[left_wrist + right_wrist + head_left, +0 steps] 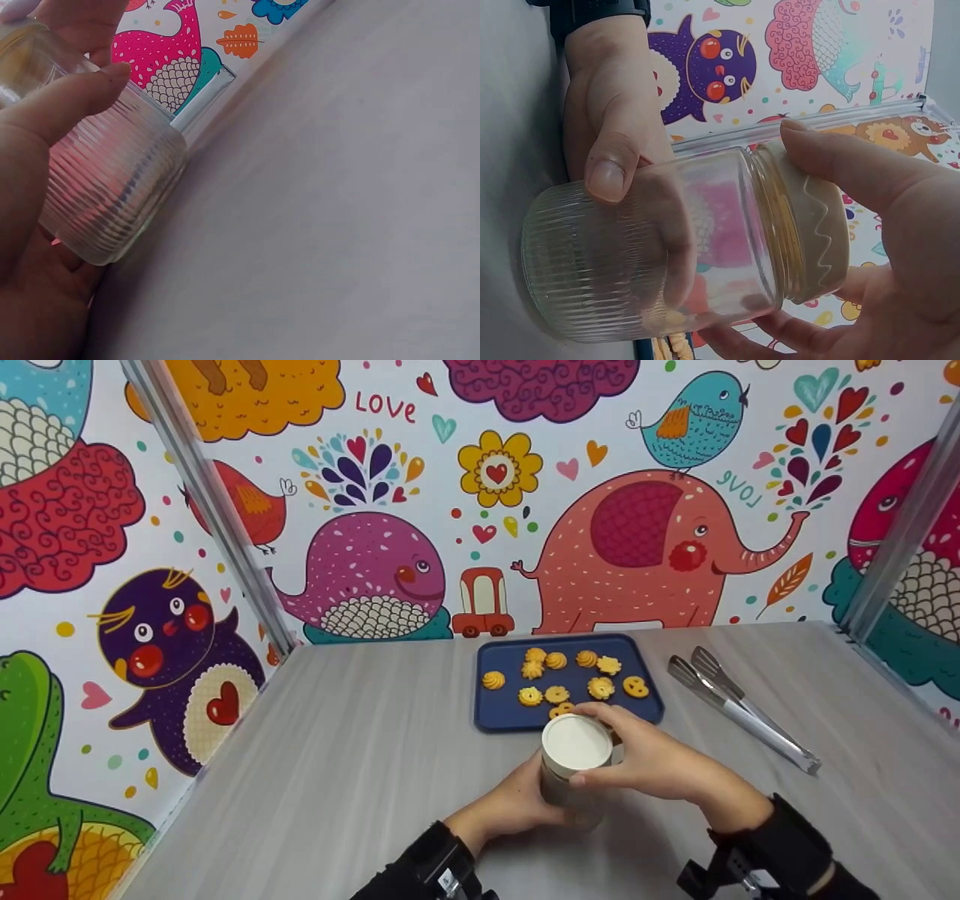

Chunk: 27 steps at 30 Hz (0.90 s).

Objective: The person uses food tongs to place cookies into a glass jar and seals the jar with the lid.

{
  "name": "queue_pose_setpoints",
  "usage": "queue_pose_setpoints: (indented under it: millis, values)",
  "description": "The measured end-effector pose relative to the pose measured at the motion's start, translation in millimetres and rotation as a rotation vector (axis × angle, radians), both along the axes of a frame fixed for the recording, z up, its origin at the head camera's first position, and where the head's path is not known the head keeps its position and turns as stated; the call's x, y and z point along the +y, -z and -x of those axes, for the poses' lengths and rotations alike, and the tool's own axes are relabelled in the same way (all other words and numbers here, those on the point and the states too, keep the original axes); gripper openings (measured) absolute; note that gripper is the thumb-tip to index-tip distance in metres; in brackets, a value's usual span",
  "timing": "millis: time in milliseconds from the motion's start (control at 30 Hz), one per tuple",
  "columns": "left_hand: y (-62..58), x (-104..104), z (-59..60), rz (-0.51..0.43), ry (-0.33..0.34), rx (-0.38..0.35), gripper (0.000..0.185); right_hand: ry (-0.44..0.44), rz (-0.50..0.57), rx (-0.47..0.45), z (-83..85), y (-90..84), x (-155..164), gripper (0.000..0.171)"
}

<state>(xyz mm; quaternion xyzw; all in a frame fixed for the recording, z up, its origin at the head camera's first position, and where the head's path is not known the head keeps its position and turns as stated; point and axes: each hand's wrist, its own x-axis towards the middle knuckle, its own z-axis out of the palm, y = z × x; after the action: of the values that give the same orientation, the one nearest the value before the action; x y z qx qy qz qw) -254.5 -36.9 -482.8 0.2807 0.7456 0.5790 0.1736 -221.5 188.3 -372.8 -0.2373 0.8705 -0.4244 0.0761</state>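
Both hands grip the jar (574,780) – lid (577,741) seemingly on

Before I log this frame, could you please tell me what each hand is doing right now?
Left hand: fingers curled round the ribbed glass jar, holding its body.
Right hand: fingers gripping the jar's cream lid.

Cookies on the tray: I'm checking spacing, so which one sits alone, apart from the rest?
The cookie at the tray's far left. A clear gap of bare blue tray separates it from the others, which cluster together toward the middle and right.
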Motion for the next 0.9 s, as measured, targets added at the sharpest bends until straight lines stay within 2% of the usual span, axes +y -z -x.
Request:
queue_pose_setpoints:
  millis: [333,500,700,900]
  values:
    - [-0.1,-0.3,0.3,-0.002,-0.003,-0.007,0.108,-0.020,0.034,-0.021,0.2,2.5,1.5,0.095]
    - [0.5,-0.9,1.6,-0.014,0.011,-0.030,0.109,0.046,0.027,-0.003,-3.8,2.8,-4.3,0.100]
    - [1.4,-0.3,2.8,-0.013,0.019,-0.018,0.110,0.135,0.014,0.031,-7.2,4.4,-12.8,0.097]
    - [0.6,-0.7,2.1,-0.018,0.022,-0.026,0.111,0.173,0.005,0.079,-9.3,6.9,-16.8,0.092]
